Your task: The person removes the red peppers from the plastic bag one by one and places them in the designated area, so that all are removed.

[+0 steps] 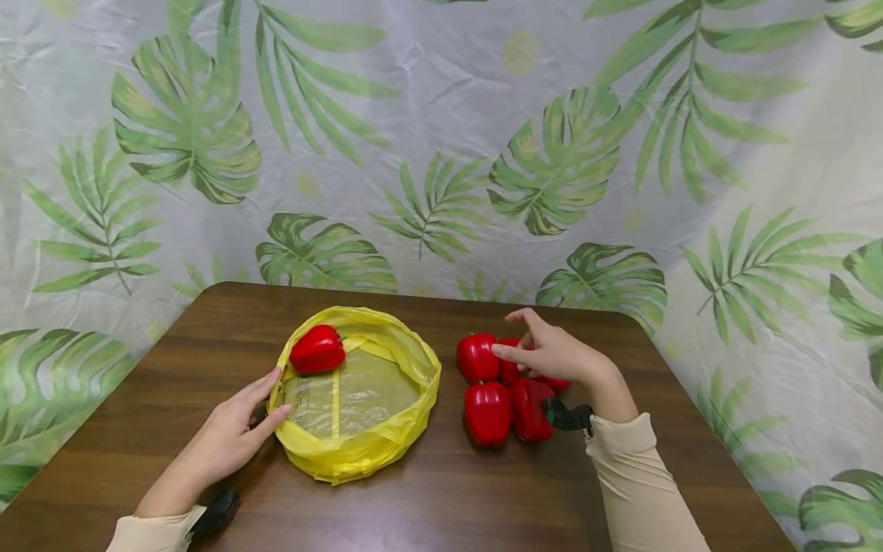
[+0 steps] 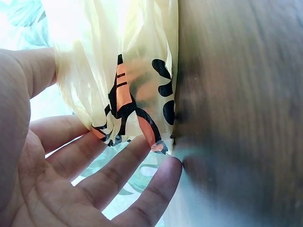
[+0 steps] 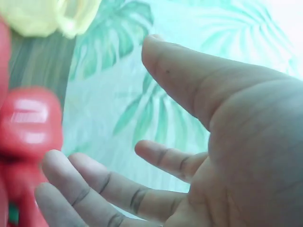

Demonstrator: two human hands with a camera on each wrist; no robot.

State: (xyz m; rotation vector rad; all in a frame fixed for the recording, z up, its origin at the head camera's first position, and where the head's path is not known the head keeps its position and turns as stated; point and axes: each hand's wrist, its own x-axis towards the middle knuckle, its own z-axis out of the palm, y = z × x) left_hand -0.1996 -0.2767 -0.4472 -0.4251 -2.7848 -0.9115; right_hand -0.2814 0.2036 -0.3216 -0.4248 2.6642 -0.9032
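Note:
A yellow plastic bag (image 1: pixel 414 425) sits on the table with its mouth spread into a wide ring. Inside, at its far left, lies a red bell pepper (image 1: pixel 317 349). My left hand (image 1: pixel 231 433) rests against the bag's left side, fingers extended and thumb at the rim. Black and orange print (image 2: pixel 124 90) shows on the bag beside those fingers in the left wrist view. Over a cluster of several red bell peppers (image 1: pixel 487 414) hovers my right hand (image 1: pixel 555 351), holding nothing, its thumb and fingers spread apart. The hand and wrist partly hide the rear peppers.
The brown wooden table (image 1: pixel 414 506) carries the bag at left of centre and the pepper cluster to its right. Behind it hangs a pale curtain (image 1: pixel 441 115) with green leaf print. A dark band (image 1: pixel 569 415) circles my right wrist.

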